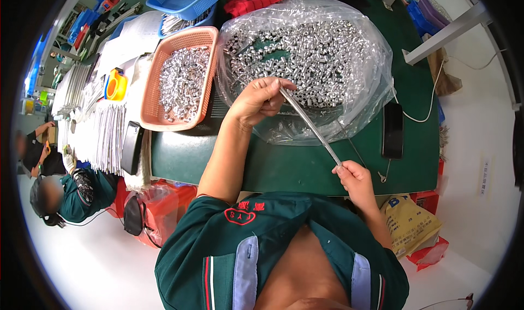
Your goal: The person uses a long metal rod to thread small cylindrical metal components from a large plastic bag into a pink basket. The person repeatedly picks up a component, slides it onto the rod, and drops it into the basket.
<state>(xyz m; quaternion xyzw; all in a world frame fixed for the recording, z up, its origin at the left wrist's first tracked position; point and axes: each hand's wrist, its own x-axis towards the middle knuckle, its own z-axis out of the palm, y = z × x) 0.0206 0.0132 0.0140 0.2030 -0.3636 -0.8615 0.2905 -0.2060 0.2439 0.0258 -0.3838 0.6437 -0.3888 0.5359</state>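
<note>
- Metal rod [312, 126]: held in the air between both hands, slanting from upper left down to lower right, above the near edge of the plastic bag and the green surface [191, 156].
- Left hand [258, 102]: thumb and forefinger pinch the rod's far end; the other fingers curl in toward the palm.
- Right hand [355, 180]: thumb and bent forefinger pinch the near end, close to the body.
- Clear plastic bag [379, 56]: spread wide on the surface beyond the hands, with many small metal cylinders [322, 64] lying loose in it.
- Orange basket [147, 86]: left of the bag, holding more small shiny pieces.
- Black phone [392, 131]: lying to the right of the bag.
- Hedge: the rod's make-up is too fine to resolve; it may be one plain bar or short pieces in a row.
- Handling, judged: support at both ends suits so slender a piece; a light, even pinch should steady it without bending.
- Also judged: fingertips square to the ends, and the rod level over the bag, so that anything slipping off lands among the loose cylinders.
</note>
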